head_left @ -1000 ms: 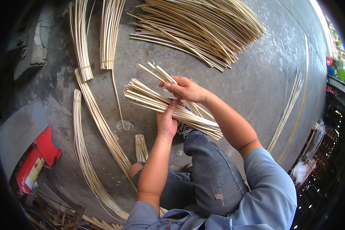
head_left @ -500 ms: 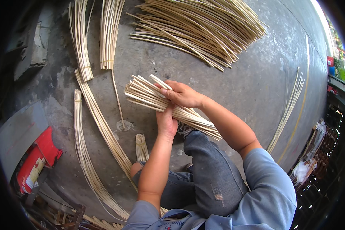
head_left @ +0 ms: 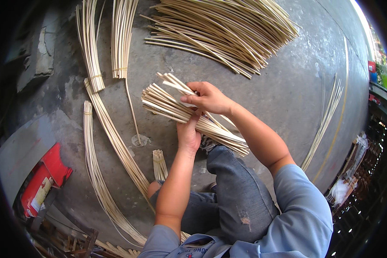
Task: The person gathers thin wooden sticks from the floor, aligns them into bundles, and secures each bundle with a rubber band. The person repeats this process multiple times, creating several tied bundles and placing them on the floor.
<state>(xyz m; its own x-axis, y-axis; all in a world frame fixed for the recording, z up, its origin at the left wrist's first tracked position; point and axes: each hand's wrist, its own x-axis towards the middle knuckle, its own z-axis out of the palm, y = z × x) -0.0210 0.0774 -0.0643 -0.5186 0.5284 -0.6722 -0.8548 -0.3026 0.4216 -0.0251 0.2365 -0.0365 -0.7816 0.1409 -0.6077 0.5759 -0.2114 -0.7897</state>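
Observation:
My left hand (head_left: 188, 134) is wrapped round a bundle of pale rattan canes (head_left: 165, 103) from below, in front of my raised knee. Their cut ends fan out to the upper left, and the other ends point to the lower right past my knee. Above the bundle, my right hand (head_left: 210, 99) is closed on a few canes (head_left: 176, 82). Those few lie apart from the rest at the top, their ends sticking out to the left. Part of their length is hidden behind my right hand and forearm.
A large pile of loose canes (head_left: 228, 32) lies on the concrete floor ahead. Tied bundles (head_left: 120, 47) lie at the left, and a short tied bundle (head_left: 160, 165) is by my left leg. A thin bunch (head_left: 324, 122) lies far right. A red object (head_left: 45, 180) stands at lower left.
My right hand has moved slightly up and to the right, drawing a few canes away from the bundle's top. A gap now shows between them. My left hand has barely moved.

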